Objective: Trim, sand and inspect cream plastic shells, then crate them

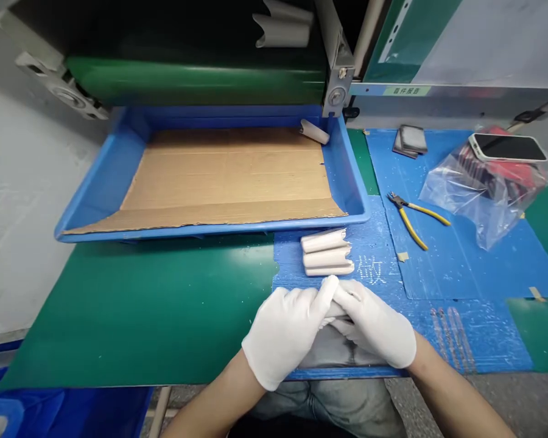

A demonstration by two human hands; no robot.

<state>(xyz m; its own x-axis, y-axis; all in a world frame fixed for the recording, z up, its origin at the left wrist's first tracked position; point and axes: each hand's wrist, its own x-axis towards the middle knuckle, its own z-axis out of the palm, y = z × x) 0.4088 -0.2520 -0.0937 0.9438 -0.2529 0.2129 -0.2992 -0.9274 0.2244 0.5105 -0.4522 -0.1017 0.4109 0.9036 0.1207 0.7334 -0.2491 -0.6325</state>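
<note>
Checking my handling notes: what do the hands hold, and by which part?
The gloved hands pinch something pale between them, mostly hidden; what it is and which part cannot be told.

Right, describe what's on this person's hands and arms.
The left hand and right hand wear white fabric gloves ending at the wrist. The left forearm and right forearm are bare: no sleeves, watch or cables show.

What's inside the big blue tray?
Brown cardboard lines the blue tray, and one pale rolled piece lies at the back corner. The cardboard hides the tray's floor.
</note>
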